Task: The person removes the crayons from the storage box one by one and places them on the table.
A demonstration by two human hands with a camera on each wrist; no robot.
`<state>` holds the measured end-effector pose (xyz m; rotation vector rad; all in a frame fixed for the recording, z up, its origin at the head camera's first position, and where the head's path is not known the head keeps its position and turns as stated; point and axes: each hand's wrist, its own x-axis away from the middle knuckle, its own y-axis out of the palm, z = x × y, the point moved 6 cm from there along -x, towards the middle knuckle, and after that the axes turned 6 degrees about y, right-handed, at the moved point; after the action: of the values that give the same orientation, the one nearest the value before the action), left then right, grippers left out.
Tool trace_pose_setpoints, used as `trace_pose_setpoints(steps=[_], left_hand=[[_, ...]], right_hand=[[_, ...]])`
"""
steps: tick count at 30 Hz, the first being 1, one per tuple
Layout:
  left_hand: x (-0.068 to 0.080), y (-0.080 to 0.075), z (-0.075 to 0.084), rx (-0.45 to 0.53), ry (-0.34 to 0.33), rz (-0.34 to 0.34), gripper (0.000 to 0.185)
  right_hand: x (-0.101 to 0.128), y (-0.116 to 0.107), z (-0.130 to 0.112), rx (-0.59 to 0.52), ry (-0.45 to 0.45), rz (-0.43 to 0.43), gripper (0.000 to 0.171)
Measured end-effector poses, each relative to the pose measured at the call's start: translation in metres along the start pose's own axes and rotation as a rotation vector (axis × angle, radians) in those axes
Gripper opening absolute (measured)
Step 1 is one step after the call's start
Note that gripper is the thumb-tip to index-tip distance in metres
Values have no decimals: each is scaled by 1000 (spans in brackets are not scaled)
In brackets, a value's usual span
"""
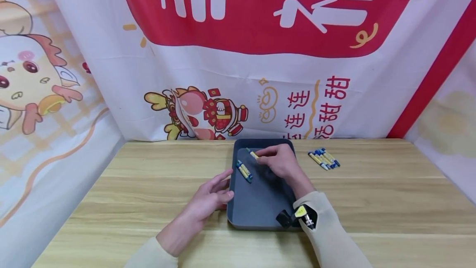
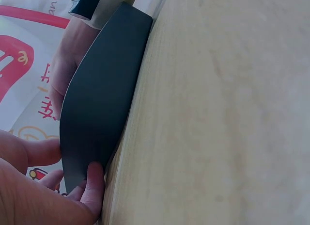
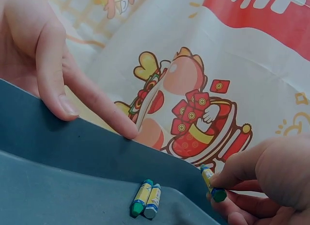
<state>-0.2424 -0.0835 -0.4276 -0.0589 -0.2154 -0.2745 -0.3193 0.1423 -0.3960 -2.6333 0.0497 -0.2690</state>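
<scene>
A dark grey rectangular tray [image 1: 260,206] lies on the wooden table. My left hand [image 1: 212,195] holds its left side wall, thumb tip over the rim and other fingers against the outside, as the left wrist view shows. Over the tray's far part, my right hand [image 1: 279,160] pinches a green-ended crayon [image 3: 211,184] with a yellow wrapper between thumb and fingers. Two more crayons [image 1: 244,171] lie side by side on the tray floor near the left wall. In the right wrist view one is a green crayon [image 3: 141,198], the other a grey-blue crayon [image 3: 153,201].
To the right of the tray, several crayons [image 1: 323,159] lie in a loose row on the wooden table [image 1: 167,164]. A printed white and red cloth [image 1: 223,65] hangs behind the table's far edge. A small black device [image 1: 297,217] sits at the right wrist.
</scene>
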Motion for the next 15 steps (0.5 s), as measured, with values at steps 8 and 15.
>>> trace_pose_setpoints(steps=[8,15], left_hand=[[1,0,1,1,-1,9,65],[1,0,0,5,1,16,65]], right_hand=[[2,-8,-2,-41,-30,10,20],[3,-21,-3,-36,-24,25,23]])
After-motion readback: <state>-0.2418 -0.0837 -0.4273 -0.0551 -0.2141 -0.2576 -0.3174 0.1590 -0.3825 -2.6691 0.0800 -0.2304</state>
